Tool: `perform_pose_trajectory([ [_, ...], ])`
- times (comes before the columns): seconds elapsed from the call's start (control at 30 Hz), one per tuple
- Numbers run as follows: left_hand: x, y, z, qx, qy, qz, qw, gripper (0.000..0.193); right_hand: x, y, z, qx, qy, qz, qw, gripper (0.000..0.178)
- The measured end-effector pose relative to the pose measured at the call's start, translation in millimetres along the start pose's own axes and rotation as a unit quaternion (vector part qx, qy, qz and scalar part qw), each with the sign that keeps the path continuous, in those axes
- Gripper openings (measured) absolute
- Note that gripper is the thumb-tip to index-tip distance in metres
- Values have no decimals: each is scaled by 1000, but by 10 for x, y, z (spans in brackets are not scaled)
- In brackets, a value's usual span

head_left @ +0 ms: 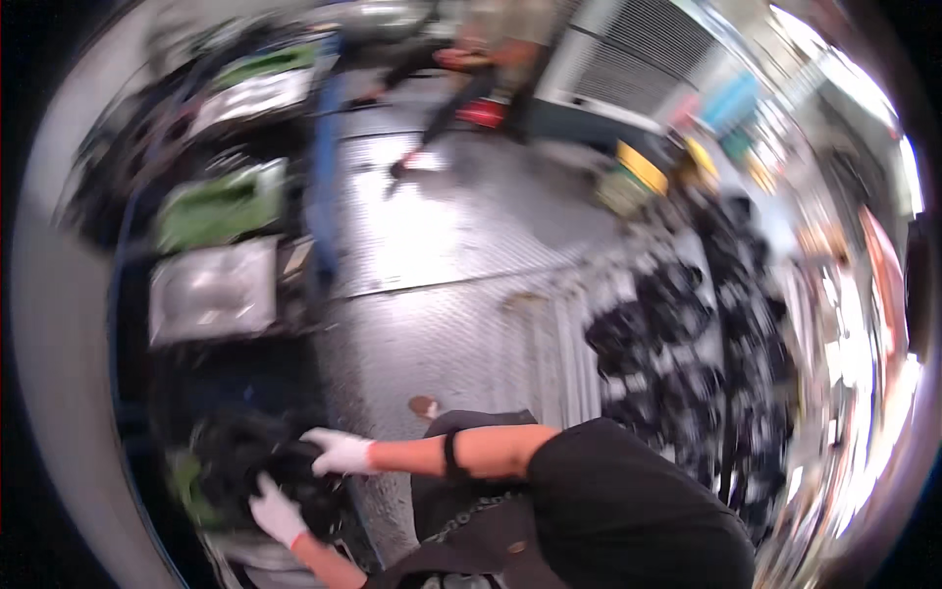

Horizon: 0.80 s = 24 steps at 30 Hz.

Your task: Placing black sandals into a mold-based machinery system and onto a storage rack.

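Observation:
My left hand (278, 510), in a white glove, is at the near side of a dark bundle of black, curved parts (245, 456) on the long bench at my left. On the bundle's right side lies my right hand (340, 453), gloved in white too, with its thumb and fingers around the edge. Both hands grip the black parts; their exact kind is lost in the blur. Beside the bundle shows a bit of green tray (191, 486). Farther along the bench lie a silvery, moulded tray (214, 290) and a green tray (221, 209).
Black items (677, 324) stand in rows on a rack at the right. A ribbed metal floor (432, 236) runs between bench and rack. A person (496, 49) sits at the far end, near a large grey louvred machine (648, 54). A yellow-and-green box (633, 177) stands by the rack.

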<state>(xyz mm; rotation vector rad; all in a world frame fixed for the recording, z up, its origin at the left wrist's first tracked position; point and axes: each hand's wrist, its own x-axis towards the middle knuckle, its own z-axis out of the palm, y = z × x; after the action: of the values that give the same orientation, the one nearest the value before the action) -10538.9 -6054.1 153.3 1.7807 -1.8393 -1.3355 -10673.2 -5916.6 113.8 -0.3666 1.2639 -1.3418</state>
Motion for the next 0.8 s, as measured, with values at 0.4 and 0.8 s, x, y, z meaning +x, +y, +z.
perform_pose_trajectory([
  [0.4, -1141, 359, 686, 239, -351, 479, 768, 12, -2659, 1403, -677, -116, 267, 46, 956, 75],
  [0.8, -4474, -1758, 2430, 357, -638, 682, 14, 46, -4799, 4744, 2131, 223, 684, 147, 678, 57],
])
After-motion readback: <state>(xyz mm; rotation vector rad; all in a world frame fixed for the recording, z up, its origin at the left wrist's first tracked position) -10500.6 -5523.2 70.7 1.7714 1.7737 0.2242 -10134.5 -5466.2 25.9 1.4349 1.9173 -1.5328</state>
